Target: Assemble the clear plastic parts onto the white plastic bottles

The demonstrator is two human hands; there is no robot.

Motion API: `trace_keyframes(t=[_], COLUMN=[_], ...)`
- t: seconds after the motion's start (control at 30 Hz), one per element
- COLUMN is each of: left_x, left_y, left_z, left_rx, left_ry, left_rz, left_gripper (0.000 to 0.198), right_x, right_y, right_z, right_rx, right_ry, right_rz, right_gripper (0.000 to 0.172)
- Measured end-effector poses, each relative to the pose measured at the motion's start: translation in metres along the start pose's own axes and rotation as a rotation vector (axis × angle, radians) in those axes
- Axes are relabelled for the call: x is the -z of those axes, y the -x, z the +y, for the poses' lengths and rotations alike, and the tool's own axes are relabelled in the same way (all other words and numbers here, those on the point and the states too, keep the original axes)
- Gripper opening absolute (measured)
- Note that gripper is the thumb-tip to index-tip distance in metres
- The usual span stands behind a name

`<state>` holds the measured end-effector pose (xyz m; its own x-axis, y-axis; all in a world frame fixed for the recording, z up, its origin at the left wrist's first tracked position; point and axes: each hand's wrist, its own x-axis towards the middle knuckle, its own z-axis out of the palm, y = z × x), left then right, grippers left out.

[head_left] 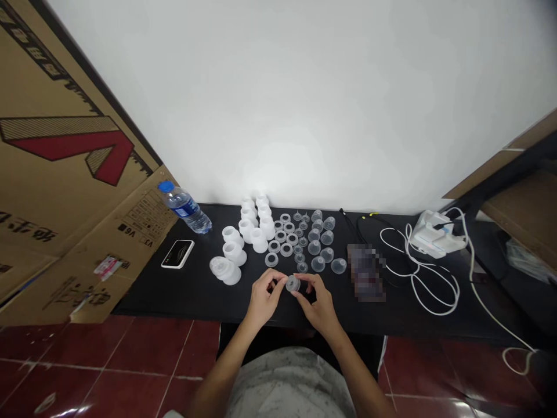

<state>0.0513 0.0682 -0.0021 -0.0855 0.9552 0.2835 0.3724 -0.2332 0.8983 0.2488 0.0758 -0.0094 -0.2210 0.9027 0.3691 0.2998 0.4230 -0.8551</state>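
Observation:
My left hand [264, 294] and my right hand [319, 299] both pinch a small round translucent bottle-top part [293, 283] from its two sides, just above the table's front. Beyond my hands lie several frosted rings [286, 249], several small clear nipple-like pieces [299, 249] and several clear domed caps [318, 264]. To the left stand several white bottles [259, 240] with open necks. Nearest my left hand, one white bottle [232, 275] has a clear domed top [220, 267] on it. My fingers cover part of the held piece's rim.
On the black table [200, 290] a water bottle [185, 207] and a white phone [178, 253] lie at the left, beside a large cardboard box [87, 232]. A blurred-out object [366, 273], white cables [418, 267] and a white power strip [435, 235] are at the right. A white wall rises behind.

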Motion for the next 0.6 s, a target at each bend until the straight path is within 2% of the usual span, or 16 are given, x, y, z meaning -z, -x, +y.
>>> trace_keyframes(t=[0.3, 0.43, 0.6], left_x=[-0.0006, 0.0002, 0.0005], left_y=[0.0023, 0.0065, 0.0078], left_z=[-0.0015, -0.0014, 0.0006], left_rx=[-0.156, -0.236, -0.254], left_ry=[-0.042, -0.070, -0.063], left_rz=[-0.045, -0.030, -0.012], left_gripper=[0.013, 0.012, 0.012], right_x=[-0.0035, -0.0038, -0.0020], right_y=[0.0000, -0.0004, -0.0013], right_z=[0.0027, 0.0029, -0.0002], right_rx=[-0.107, -0.119, -0.123], right_ry=[-0.051, -0.065, -0.095], right_rz=[0.043, 0.049, 0.042], right_gripper=[0.026, 0.023, 0.024])
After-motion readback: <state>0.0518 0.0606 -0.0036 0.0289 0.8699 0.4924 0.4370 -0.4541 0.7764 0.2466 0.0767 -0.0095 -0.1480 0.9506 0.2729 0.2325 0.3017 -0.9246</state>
